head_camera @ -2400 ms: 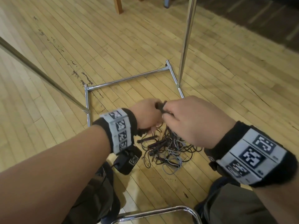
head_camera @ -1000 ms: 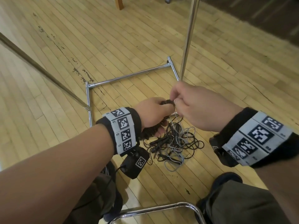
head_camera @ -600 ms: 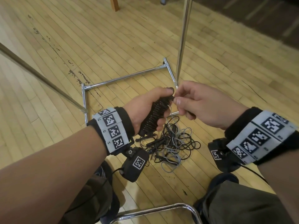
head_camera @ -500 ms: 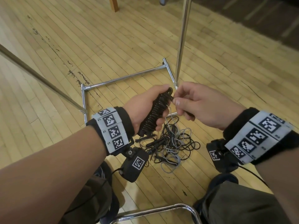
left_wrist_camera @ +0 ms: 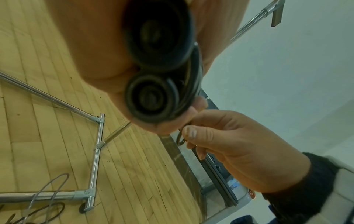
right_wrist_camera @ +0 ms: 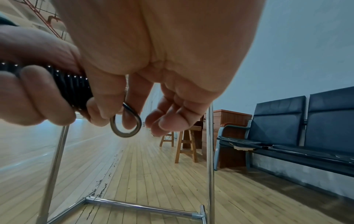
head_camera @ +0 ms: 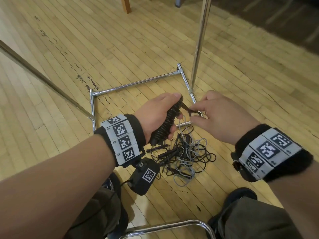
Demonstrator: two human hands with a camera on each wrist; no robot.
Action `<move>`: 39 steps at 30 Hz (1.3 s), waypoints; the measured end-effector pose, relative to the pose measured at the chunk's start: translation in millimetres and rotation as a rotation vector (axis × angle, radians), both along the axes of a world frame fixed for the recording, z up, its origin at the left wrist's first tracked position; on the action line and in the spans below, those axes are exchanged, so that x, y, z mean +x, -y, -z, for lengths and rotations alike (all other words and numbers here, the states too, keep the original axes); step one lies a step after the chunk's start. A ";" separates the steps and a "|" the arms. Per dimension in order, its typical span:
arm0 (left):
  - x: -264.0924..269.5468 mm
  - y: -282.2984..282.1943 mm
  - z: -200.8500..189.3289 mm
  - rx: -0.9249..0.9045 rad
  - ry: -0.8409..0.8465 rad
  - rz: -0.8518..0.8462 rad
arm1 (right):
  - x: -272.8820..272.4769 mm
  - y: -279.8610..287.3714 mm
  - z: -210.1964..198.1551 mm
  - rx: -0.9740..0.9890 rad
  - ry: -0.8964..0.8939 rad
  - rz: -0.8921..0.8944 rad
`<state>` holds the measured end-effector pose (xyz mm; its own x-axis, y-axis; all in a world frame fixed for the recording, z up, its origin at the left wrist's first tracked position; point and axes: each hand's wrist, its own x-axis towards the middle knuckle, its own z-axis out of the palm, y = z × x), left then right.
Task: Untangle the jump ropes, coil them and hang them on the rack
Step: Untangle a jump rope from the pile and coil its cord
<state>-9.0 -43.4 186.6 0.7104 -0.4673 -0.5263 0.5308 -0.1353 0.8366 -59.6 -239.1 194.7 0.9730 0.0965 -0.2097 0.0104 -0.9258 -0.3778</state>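
My left hand (head_camera: 155, 114) grips a black bundle (head_camera: 165, 123) of rope wound round two handles, held above the floor. In the left wrist view the two round handle ends (left_wrist_camera: 153, 100) face the camera. My right hand (head_camera: 196, 114) pinches a small black rope loop (head_camera: 189, 111) sticking out of the bundle's top end. The right wrist view shows that loop (right_wrist_camera: 125, 125) between thumb and forefinger. Below my hands, a tangle of black and grey jump ropes (head_camera: 183, 156) lies on the wood floor. The chrome rack's base (head_camera: 138, 82) and upright pole (head_camera: 198, 42) stand just beyond.
A slanted chrome bar (head_camera: 43, 78) runs to the rack base at left. A curved chrome tube (head_camera: 164, 228) sits by my knees at the bottom. In the right wrist view, wooden stools (right_wrist_camera: 184, 144) and a dark bench (right_wrist_camera: 306, 128) stand against the wall.
Both hands lifted off the tangle. The left hand turned the wound bundle into view, and the right hand drew the rope loop a little way right from its top end.
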 end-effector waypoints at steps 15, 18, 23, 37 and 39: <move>0.1 3.6 -2.0 -0.008 -0.039 0.035 | -0.4 0.8 1.7 0.095 0.145 0.059; 1.6 2.6 -2.9 0.028 -0.079 0.033 | -0.9 2.5 0.2 0.176 0.217 0.116; -1.0 2.2 -6.3 0.054 -0.139 0.050 | 0.0 -2.7 -4.4 0.401 0.185 0.202; -10.0 9.2 -12.1 0.174 -0.120 0.130 | 1.6 -8.5 -4.2 0.715 0.128 0.264; -11.1 9.8 -11.7 0.169 -0.116 0.118 | 1.4 -6.8 -3.8 0.684 0.128 0.240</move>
<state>-20.2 -53.2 198.3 0.5865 -0.4415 -0.6791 0.5941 -0.3353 0.7311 -58.2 -232.3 198.5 0.9966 -0.0537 -0.0627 -0.0806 -0.4657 -0.8812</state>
